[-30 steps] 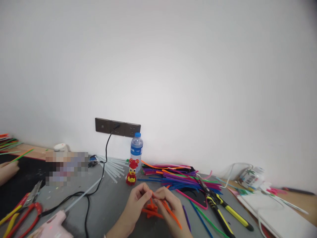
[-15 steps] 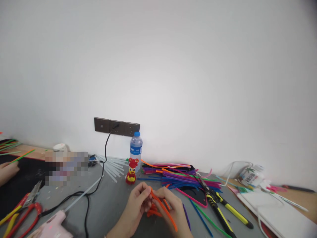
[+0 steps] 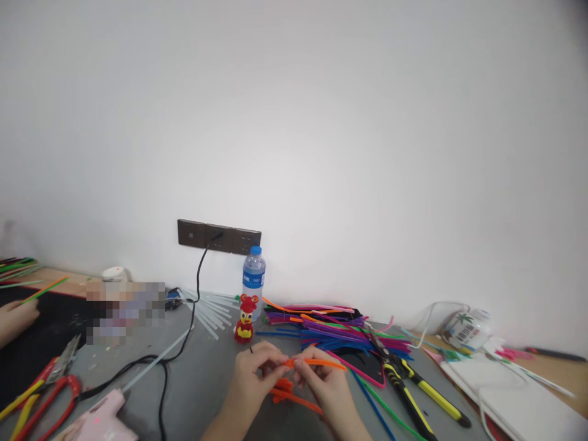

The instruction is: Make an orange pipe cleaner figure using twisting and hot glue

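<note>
An orange pipe cleaner [image 3: 327,364] stretches between my two hands, its free end pointing right. My left hand [image 3: 257,373] pinches its left part between thumb and index finger. Close beside it, my right hand [image 3: 321,376] pinches the same strip, fingertips nearly touching those of the left. More orange pipe cleaner pieces [image 3: 294,397] show below and between the hands; whether they join the held strip cannot be made out. Just behind my left hand stands a small red and yellow figure [image 3: 245,321], in front of a water bottle [image 3: 253,272].
Colourful pipe cleaners [image 3: 331,327] lie in a pile behind my right hand. Yellow-black pliers [image 3: 408,392] and white sheets [image 3: 519,392] are at right. Red-handled cutters [image 3: 59,389], a pink glue gun [image 3: 98,419] and a black cable [image 3: 164,392] lie left. Another person's hand [image 3: 18,318] holds thin strips.
My right hand has turned and now pinches the orange strip near my left fingertips. The strip's free end has swung up from pointing down-right to pointing nearly level right.
</note>
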